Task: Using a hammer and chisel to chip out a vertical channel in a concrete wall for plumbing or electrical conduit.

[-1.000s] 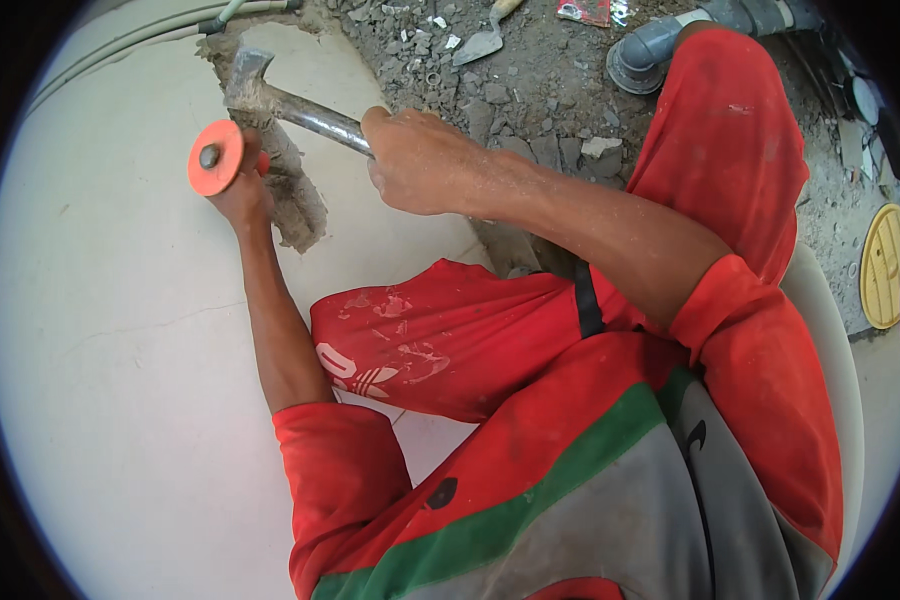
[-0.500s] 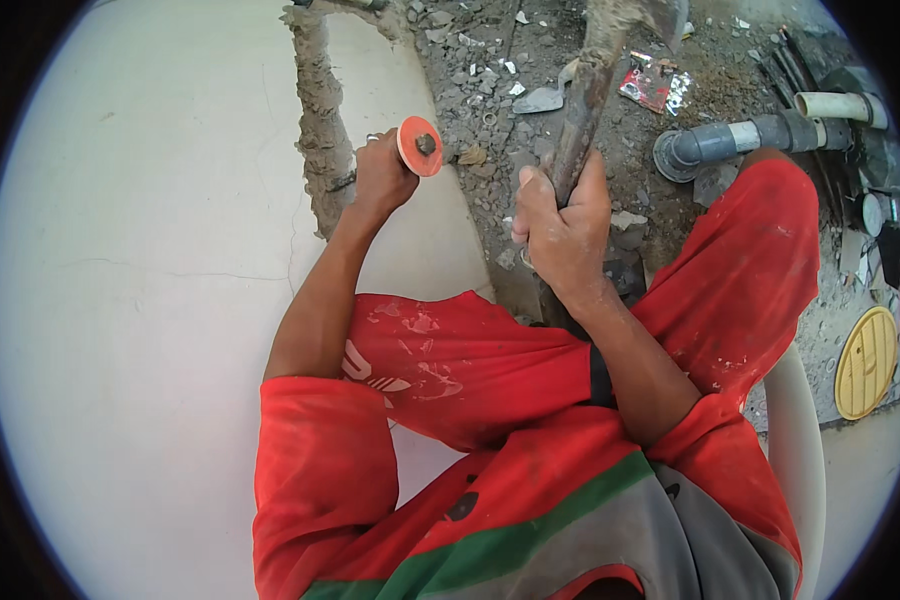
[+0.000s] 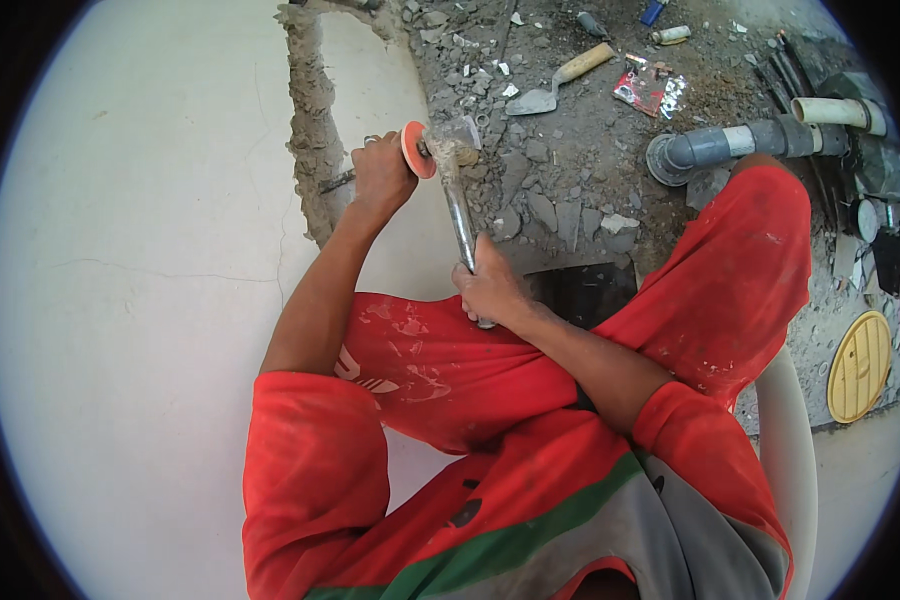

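Observation:
My left hand (image 3: 380, 175) grips a chisel (image 3: 335, 183) with a round orange hand guard (image 3: 418, 150); its shaft reaches into a rough groove (image 3: 310, 90) cut in the white surface (image 3: 140, 200). My right hand (image 3: 490, 285) is closed round the metal handle of a hammer (image 3: 458, 215), whose head, caked with grey, meets the struck end of the chisel beside the guard. My red-clothed legs are folded below both hands.
Grey rubble (image 3: 535, 170) covers the upper right, holding a trowel (image 3: 580, 65), a torn red packet (image 3: 640, 90) and small tubes (image 3: 670, 35). Grey pipework (image 3: 710, 145) and a white pipe (image 3: 830, 111) lie right, above a yellow oval lid (image 3: 858, 365). A pale chair edge (image 3: 790, 450) curves beside me.
A half second ago the hammer was raised at upper right; it has come down leftward onto the chisel. My left hand and chisel have shifted right since one second ago.

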`<action>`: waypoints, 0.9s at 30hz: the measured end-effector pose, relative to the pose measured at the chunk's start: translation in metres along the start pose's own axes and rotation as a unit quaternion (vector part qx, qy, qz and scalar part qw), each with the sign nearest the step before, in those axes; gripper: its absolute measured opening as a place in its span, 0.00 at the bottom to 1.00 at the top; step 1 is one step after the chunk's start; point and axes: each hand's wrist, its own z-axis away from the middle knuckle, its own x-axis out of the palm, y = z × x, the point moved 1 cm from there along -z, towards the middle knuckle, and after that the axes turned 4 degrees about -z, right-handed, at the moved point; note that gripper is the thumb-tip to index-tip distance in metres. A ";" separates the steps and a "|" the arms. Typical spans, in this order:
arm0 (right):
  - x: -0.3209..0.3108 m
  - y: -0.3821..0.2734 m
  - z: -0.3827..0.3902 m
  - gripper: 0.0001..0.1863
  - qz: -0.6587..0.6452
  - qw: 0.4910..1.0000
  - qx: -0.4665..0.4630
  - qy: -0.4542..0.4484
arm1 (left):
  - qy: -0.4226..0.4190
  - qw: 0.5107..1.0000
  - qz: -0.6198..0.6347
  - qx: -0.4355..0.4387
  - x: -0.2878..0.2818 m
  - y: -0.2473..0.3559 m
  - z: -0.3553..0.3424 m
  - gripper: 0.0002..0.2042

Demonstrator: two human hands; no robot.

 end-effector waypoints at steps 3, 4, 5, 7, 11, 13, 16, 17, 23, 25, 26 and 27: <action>-0.011 -0.006 0.003 0.10 -0.069 0.997 -0.028 0.022 | -0.002 1.000 -0.006 -0.009 -0.002 -0.005 0.005 0.05; -0.007 -0.007 0.001 0.10 -0.070 0.997 -0.031 0.023 | 0.001 1.000 -0.007 -0.008 -0.003 -0.006 0.003 0.05; -0.002 -0.008 0.000 0.10 -0.100 0.992 -0.050 0.062 | -0.002 1.000 -0.014 -0.006 -0.004 -0.004 0.000 0.05; -0.005 -0.009 0.000 0.09 -0.130 0.983 -0.072 0.104 | -0.001 1.000 -0.019 -0.002 -0.007 0.002 -0.006 0.05; -0.022 -0.007 0.007 0.10 -0.027 0.999 0.016 0.001 | -0.034 0.998 -0.051 0.005 -0.014 0.010 -0.001 0.05; -0.031 -0.015 0.009 0.11 -0.040 0.999 -0.010 0.032 | -0.037 0.985 -0.098 0.139 -0.026 0.036 0.005 0.07; -0.047 -0.047 0.017 0.12 -0.029 0.996 -0.044 0.069 | 0.087 0.989 0.014 0.116 -0.053 0.061 0.000 0.07; -0.053 -0.059 0.018 0.13 -0.023 0.993 -0.070 0.095 | 0.087 0.990 0.015 0.114 -0.051 0.058 -0.001 0.07; -0.056 -0.111 0.045 0.09 -0.061 0.936 -0.316 0.143 | 0.062 0.998 -0.014 0.001 -0.045 -0.003 0.008 0.06; -0.053 -0.127 0.049 0.09 -0.111 0.904 -0.380 0.159 | 0.084 0.996 0.007 -0.018 -0.046 -0.011 0.009 0.06; -0.051 -0.131 0.050 0.09 -0.159 0.865 -0.440 0.181 | 0.110 0.993 0.039 -0.030 -0.048 -0.014 0.006 0.06; -0.041 -0.126 0.046 0.09 -0.158 0.865 -0.440 0.182 | 0.137 0.987 0.070 -0.039 -0.051 -0.015 0.002 0.07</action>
